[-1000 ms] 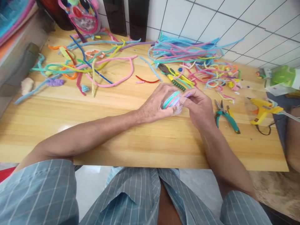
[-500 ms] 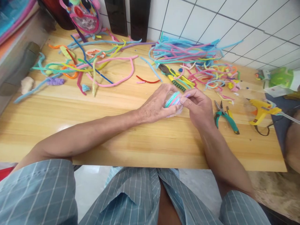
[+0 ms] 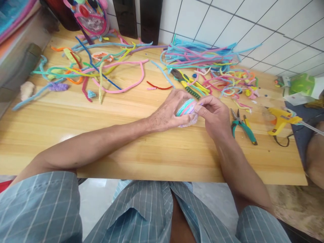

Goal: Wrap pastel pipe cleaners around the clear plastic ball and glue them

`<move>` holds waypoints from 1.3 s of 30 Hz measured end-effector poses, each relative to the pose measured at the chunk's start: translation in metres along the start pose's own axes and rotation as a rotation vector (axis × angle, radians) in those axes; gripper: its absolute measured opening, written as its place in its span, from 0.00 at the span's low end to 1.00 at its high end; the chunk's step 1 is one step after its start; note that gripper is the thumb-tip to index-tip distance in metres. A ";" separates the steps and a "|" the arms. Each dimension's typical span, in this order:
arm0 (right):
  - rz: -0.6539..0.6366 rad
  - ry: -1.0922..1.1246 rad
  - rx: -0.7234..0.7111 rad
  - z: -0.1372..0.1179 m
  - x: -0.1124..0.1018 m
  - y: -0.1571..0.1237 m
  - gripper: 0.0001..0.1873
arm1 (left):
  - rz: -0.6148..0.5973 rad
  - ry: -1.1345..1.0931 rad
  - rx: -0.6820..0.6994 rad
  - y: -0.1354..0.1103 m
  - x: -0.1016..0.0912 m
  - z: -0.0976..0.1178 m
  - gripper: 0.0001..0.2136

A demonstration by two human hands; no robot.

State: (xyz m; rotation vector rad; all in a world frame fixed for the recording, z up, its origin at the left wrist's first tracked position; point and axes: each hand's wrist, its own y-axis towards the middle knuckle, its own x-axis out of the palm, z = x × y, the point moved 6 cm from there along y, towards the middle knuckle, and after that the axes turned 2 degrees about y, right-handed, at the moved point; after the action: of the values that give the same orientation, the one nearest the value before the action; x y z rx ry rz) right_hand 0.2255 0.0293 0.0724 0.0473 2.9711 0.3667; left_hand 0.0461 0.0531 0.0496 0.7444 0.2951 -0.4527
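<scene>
Over the middle of the wooden table (image 3: 152,152), my left hand (image 3: 168,113) is wrapped round a small ball of wound pipe cleaners (image 3: 186,108). Turquoise, pink and lilac strands run across it, with something clear or whitish at its lower side. My right hand (image 3: 212,113) pinches a lilac pipe cleaner (image 3: 198,105) at the ball's right side, thumb against forefinger. The far end of that strand is hidden by the fingers. Just beyond both hands lie yellow-and-green handled pliers (image 3: 191,90).
A bundle of pipe cleaners (image 3: 199,55) lies by the tiled wall, with cut pieces (image 3: 235,81) nearby. Loose strands (image 3: 121,89) spread over the left. Teal-handled pliers (image 3: 244,130) and a yellow glue gun (image 3: 282,119) lie right. A decorated clear bag (image 3: 92,23) stands at the back.
Both hands keep nearly the same hold on the ball and the strand. The ball looks slightly turned, and the whole view has shifted a little.
</scene>
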 end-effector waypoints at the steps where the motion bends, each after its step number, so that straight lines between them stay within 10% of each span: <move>1: -0.004 -0.005 0.006 0.000 0.000 0.000 0.10 | -0.019 -0.005 -0.024 0.000 0.001 0.001 0.26; 39: -0.078 -0.032 0.041 -0.003 0.001 -0.005 0.14 | -0.032 0.032 0.021 -0.004 0.000 -0.002 0.30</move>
State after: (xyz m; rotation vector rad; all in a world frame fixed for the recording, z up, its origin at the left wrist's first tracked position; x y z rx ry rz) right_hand 0.2237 0.0243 0.0738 -0.0574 2.9388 0.2933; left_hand 0.0437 0.0516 0.0460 0.7686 0.3331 -0.4751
